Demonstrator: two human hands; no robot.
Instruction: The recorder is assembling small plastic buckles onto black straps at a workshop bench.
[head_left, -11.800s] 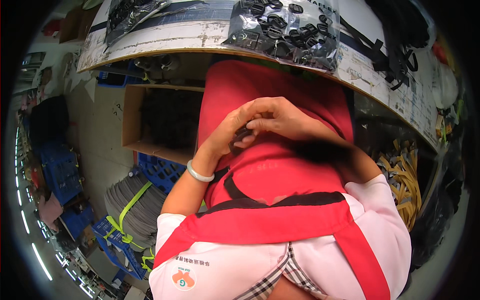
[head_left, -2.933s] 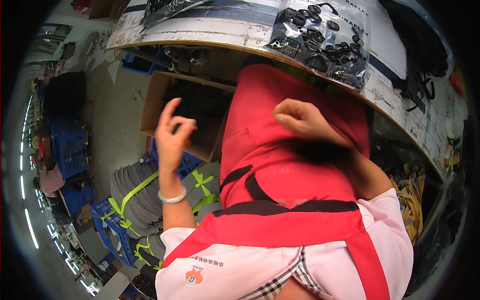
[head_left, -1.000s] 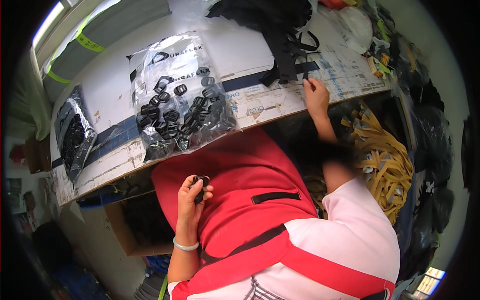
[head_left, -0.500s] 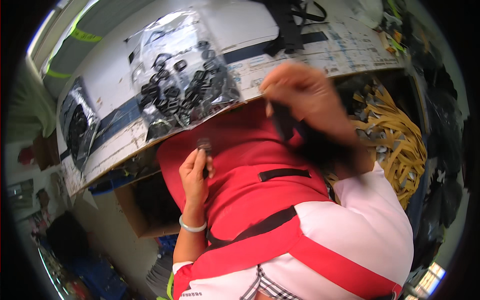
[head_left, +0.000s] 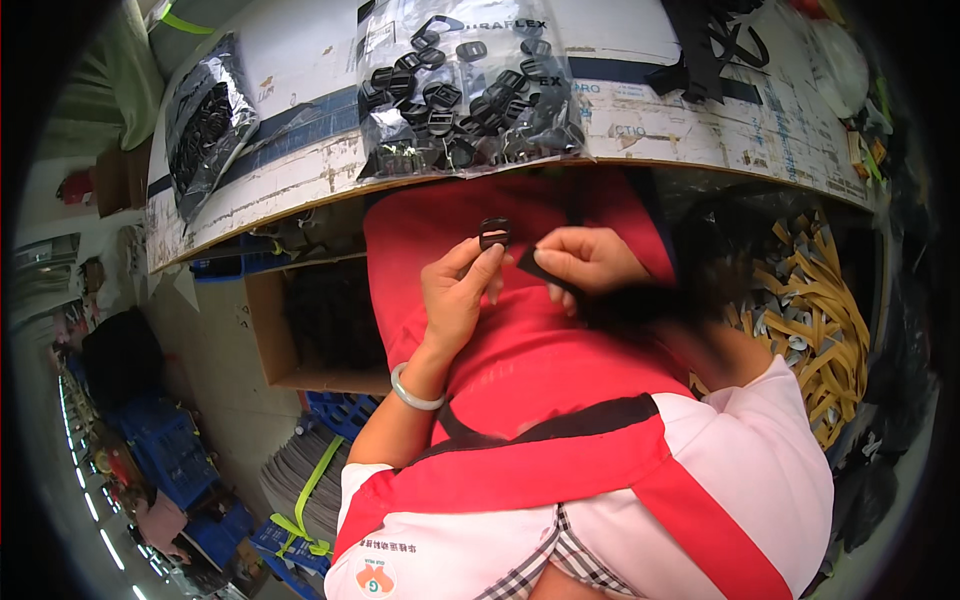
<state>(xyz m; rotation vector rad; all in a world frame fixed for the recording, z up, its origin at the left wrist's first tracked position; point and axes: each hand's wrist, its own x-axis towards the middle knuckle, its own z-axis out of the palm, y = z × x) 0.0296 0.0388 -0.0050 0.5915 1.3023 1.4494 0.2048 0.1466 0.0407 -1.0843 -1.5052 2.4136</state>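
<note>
Pinched upright between the thumb and fingers of my left hand (head_left: 458,295) is a small black plastic strap buckle (head_left: 494,233) with slots through it. Close to its right side, my right hand (head_left: 598,262) grips the end of a black webbing strap (head_left: 534,266) between thumb and forefinger. The strap's tip points at the buckle, with a small gap between them. The rest of the strap trails in a dark blur below and behind my right wrist. Both hands are held over my red apron (head_left: 540,350), just below the table edge.
On the worn white table (head_left: 310,165) lies a clear bag (head_left: 505,50) of several black buckles, with another bag (head_left: 212,130) of black pieces at left and black straps (head_left: 695,50) at right. Yellow-brown straps (head_left: 830,320) pile up below right. A cardboard box (head_left: 262,330) sits under the table.
My right hand has come down with the strap, bringing its end close to the buckle in my left hand. The whole view has shifted, so the table now sits higher.
</note>
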